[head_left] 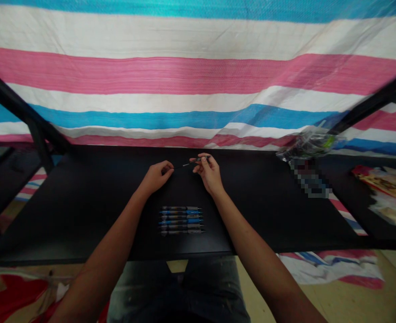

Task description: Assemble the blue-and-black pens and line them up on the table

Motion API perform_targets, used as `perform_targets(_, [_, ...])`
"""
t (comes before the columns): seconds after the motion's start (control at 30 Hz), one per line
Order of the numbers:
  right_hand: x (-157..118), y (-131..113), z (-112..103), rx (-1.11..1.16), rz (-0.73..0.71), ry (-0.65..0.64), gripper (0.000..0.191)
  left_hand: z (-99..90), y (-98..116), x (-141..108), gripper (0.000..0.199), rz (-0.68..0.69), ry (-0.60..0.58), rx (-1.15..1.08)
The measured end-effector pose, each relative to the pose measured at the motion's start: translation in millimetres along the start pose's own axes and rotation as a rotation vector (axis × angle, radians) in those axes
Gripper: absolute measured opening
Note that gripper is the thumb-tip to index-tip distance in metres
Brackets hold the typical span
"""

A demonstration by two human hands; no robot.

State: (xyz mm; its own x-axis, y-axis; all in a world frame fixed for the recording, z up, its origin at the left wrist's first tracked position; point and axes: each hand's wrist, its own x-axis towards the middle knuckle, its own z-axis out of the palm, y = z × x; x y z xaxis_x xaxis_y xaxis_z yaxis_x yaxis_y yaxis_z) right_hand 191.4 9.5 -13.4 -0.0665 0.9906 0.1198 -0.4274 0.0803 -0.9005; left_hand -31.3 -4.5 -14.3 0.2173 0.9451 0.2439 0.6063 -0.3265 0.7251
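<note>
Above the middle of the black tabletop, my left hand (159, 176) pinches the end of a thin dark pen refill (178, 168). A short pale section shows toward its right end. My right hand (209, 174) is closed on a dark pen barrel (200, 159), held between thumb and fingers and tilted slightly up to the right. The refill's pale section points at the barrel's left end; whether they touch I cannot tell. Nearer to me, between my forearms, several pens (180, 220) lie side by side in a row, some blue and some grey-black.
The black table (93, 215) stands against a striped plastic sheet (150, 76). A clear plastic bag (308, 144) lies at the back right, beside a blurred-out item (310, 179). Black frame bars (12, 105) rise at both sides. More packets (386, 184) lie farther right.
</note>
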Motion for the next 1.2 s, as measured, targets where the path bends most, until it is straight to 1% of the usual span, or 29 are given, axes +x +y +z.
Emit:
perform_targets(0.17, [0.6, -0.2, -0.2, 0.018, 0.011, -0.003, 0.025, -0.7, -1.7, 0.9, 0.019, -0.013, -0.006, -0.024])
perform_targets(0.33, [0.8, -0.3, -1.5, 0.029, 0.031, 0.032, 0.021, -0.3, 2.8, -0.4, 0.02, -0.001, -0.025, -0.005])
perform_targets(0.53, [0.9, -1.4, -2.9, 0.067, 0.041, 0.009, 0.023, 1.2, 3.3, -0.5, 0.02, 0.005, -0.046, -0.001])
perform_targets(0.67, [1.3, 0.0, -2.3, 0.076, 0.038, -0.003, 0.027, 3.0, -0.1, -0.7, 0.018, 0.001, -0.028, -0.031])
perform_targets(0.93, [0.0, 1.3, -2.0, 0.069, 0.055, -0.045, 0.028, 4.7, -0.7, -0.6, 0.009, 0.057, 0.035, -0.086])
perform_targets(1.2, [0.9, 2.6, -3.2, 0.031, 0.07, -0.037, 0.029, 6.2, -5.3, 0.0, 0.009, 0.083, 0.027, -0.069])
